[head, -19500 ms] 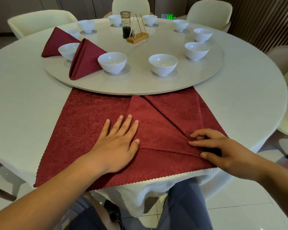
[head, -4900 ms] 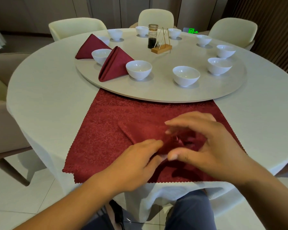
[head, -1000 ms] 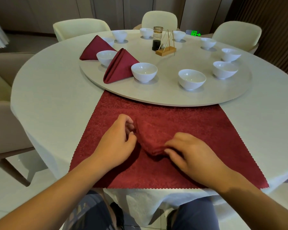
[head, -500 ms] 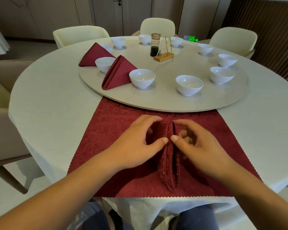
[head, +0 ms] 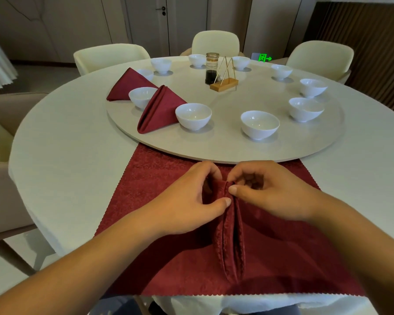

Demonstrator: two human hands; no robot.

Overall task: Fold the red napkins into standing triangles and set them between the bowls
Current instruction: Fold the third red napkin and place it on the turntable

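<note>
A folded red napkin (head: 231, 242) stands as a narrow cone on a flat red napkin (head: 159, 201) at the table's near edge. My left hand (head: 191, 201) and my right hand (head: 266, 192) pinch its top from either side, thumbs meeting at the fold. Two finished napkin triangles (head: 160, 110) (head: 127, 84) stand between white bowls on the left of the round turntable (head: 214, 146). Nearest bowls: one (head: 193, 115) beside the closer triangle, another (head: 259, 125) to its right, with bare turntable between them.
Several more white bowls ring the turntable, such as one (head: 305, 109) at right. A dark sauce jar (head: 211, 69) and a wooden stand with metal rods (head: 224, 84) sit near the turntable's centre. Cream chairs (head: 110, 55) surround the table.
Both hands have moved up the folded napkin towards its far tip and closed in on it. The view has tilted up a little, showing more of the room behind.
</note>
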